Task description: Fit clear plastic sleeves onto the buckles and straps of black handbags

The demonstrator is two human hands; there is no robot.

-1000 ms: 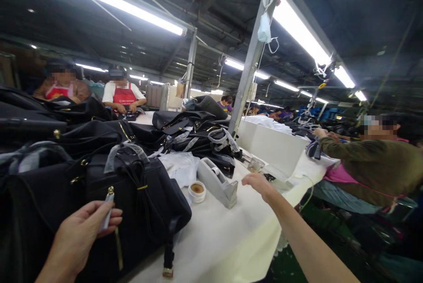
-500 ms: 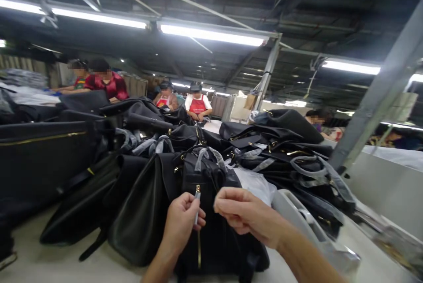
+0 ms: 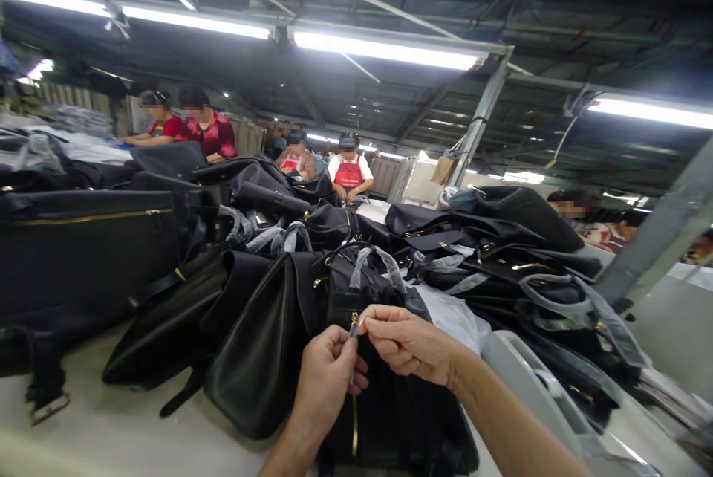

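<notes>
A black backpack (image 3: 412, 417) is right in front of me, with a gold zip (image 3: 355, 429) running down its front. Between the thumb and fingers of my left hand (image 3: 326, 377) is a zipper pull (image 3: 353, 331), gold at the top and covered in a greyish wrap lower down. My right hand (image 3: 409, 343) is pinched closed, its fingertips at the upper end of that pull. Whatever those fingertips hold is too small to make out. Clear-wrapped handles (image 3: 384, 265) rise from the top of the backpack.
Black bags (image 3: 256, 358) lie to the left, and a pile of more bags (image 3: 501, 239) to the right. A grey plastic bin (image 3: 518, 365) stands by my right forearm. Several people work beyond, one in a red apron (image 3: 348, 174). A metal post (image 3: 657, 232) slants at the right.
My right hand has moved left, from apart to meeting the top of the zipper pull. My left hand keeps its pinch. The whole view has shifted slightly, moving the scene rightward.
</notes>
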